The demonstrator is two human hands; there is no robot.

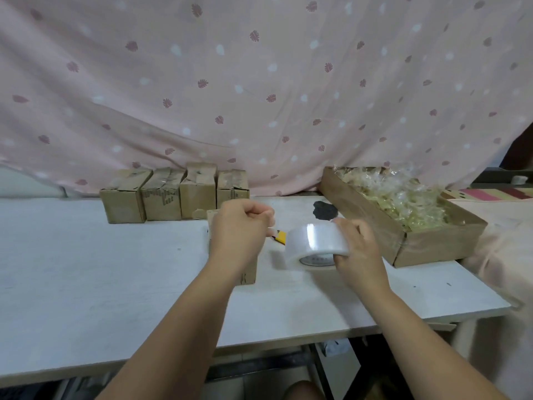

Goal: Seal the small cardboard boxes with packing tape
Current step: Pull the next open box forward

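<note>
My right hand (357, 249) grips a roll of clear packing tape (315, 243) just above the white table (101, 284). My left hand (242, 226) hovers with curled fingers over a small cardboard box (249, 274), hiding most of it. Whether those fingers pinch the free tape end I cannot tell. Several small cardboard boxes (173, 196) stand in a row at the back of the table, with tape on their tops.
A yellow utility knife (279, 236) lies between box and tape roll. A long open cardboard tray (418, 246) of clear-wrapped items sits at the right. A dark patch (324, 210) marks the tabletop. A pink patterned cloth (259, 96) hangs behind.
</note>
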